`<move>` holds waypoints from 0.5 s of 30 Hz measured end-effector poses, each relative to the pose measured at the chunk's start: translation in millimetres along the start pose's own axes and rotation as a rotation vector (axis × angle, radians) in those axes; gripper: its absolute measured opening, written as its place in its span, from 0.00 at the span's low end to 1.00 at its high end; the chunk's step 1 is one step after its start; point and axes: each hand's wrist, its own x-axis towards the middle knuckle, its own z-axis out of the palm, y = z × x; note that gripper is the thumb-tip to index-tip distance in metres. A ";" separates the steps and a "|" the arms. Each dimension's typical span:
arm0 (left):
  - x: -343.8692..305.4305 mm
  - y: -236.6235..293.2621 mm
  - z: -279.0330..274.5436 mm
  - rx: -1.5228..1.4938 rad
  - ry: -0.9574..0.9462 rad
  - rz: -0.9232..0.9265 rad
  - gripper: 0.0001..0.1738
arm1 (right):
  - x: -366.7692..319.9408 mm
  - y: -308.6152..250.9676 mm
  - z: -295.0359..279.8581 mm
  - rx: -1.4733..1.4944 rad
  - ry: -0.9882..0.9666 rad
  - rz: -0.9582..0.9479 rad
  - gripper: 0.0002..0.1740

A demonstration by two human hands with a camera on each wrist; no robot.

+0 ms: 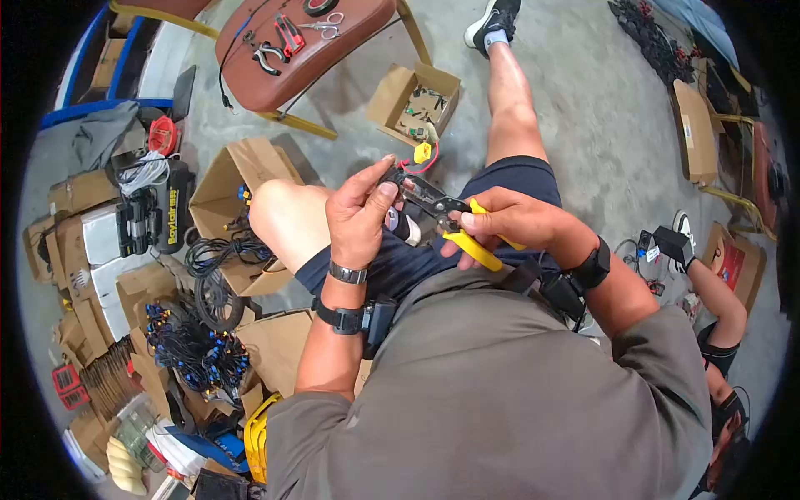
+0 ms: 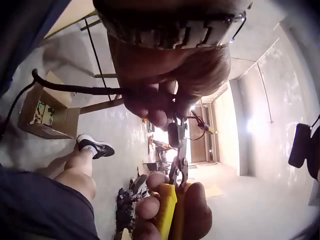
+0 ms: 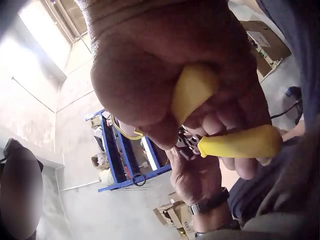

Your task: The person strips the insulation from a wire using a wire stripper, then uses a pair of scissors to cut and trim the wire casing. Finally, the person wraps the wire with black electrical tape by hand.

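Note:
My right hand (image 1: pixel 518 218) grips wire strippers (image 1: pixel 473 248) by their yellow handles, which are spread apart in the right wrist view. The dark metal head of the tool points at my left hand (image 1: pixel 358 212), and its tip overlaps the left fingertips. Between thumb and fingers, the left hand pinches a black cable (image 2: pixel 75 89), which runs out to the side in the left wrist view. Thin red wires with a yellow connector (image 1: pixel 422 153) stick out past the tool's tip. The cable's end is hidden by the left fingers.
Ahead, a brown chair (image 1: pixel 321 54) carries pliers, a red-handled tool, scissors and tape. An open cardboard box (image 1: pixel 412 104) with small green parts stands beside it. To the left are boxes and black cable bundles (image 1: pixel 196 350). Another person's arm (image 1: pixel 717 300) shows at right.

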 end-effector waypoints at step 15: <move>0.8 2.8 -2.9 0.082 -0.083 -0.008 0.18 | 3.2 13.7 -9.6 0.106 -0.065 0.001 0.20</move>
